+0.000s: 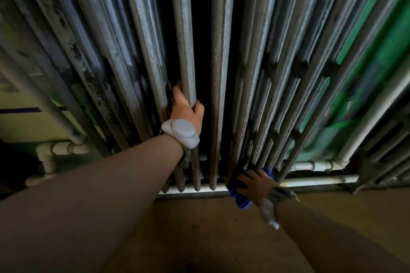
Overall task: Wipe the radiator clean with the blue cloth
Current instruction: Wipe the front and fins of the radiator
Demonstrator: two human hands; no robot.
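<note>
The blue cloth point(240, 193) is pressed by the right hand point(255, 182), fingers spread flat over it, against the foot of the radiator point(221, 51) low on the right. One upright column is gripped by the left hand point(187, 109), fingers curled round it. The cloth is judged soft, light and easily bunched, best kept wadded under the palm. The radiator's ribbed metal columns look rigid, heavy and rough, with dark grime patches towards the left. White pipes point(319, 178) run beneath, above a brown floor point(210, 228).
</note>
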